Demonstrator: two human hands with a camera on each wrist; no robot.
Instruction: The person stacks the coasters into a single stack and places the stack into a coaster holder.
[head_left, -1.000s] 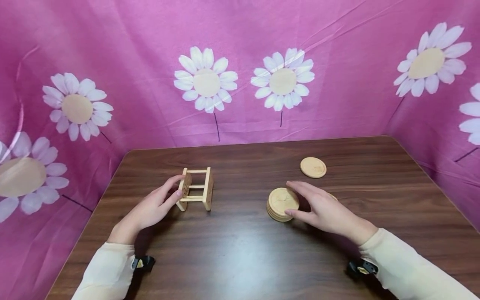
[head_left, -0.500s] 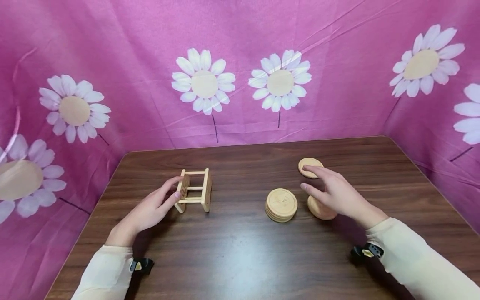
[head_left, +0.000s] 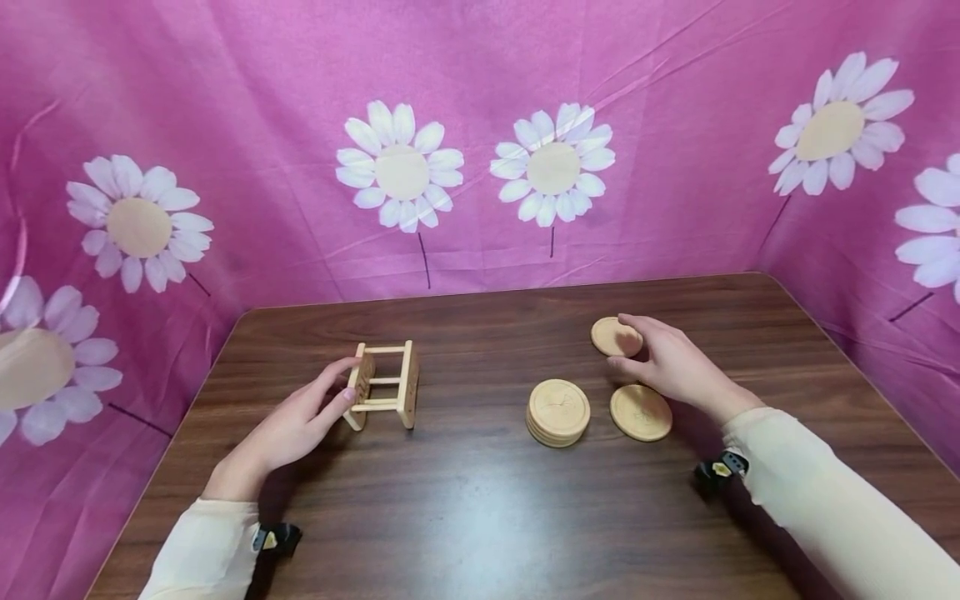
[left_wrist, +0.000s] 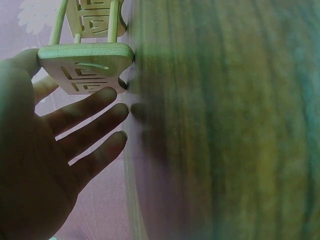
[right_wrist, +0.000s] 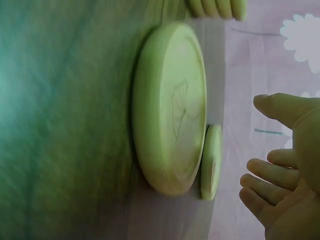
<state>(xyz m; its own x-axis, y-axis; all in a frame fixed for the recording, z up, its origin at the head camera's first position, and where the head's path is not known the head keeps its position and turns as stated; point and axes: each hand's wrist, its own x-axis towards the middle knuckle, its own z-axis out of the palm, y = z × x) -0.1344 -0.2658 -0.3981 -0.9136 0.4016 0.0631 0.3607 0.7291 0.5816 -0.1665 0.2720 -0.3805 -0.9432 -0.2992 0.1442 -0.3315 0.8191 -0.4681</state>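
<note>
A small light-wood coaster holder (head_left: 384, 386), with two carved side panels joined by rods, stands on the left of the table. My left hand (head_left: 288, 425) holds its left panel between thumb and index finger. In the left wrist view the other fingers (left_wrist: 90, 117) extend beside the panel. My right hand (head_left: 678, 365) is over the right side, thumb and fingers spread, nothing between them. It hovers beside the far wooden coaster (head_left: 611, 337), partly covering its right edge. A nearer coaster (head_left: 641, 413) lies flat just below the hand. Left of that is a stack of coasters (head_left: 558, 410).
The dark wood-grain table (head_left: 450, 500) ends at a pink cloth backdrop (head_left: 480, 67) with printed daisies behind and at both sides. Black camera mounts (head_left: 277, 540) are strapped at both wrists.
My right hand has left the stack and moved right and away to the far coaster, uncovering the nearer single coaster. The left hand stays on the coaster holder. The view shifted slightly.
</note>
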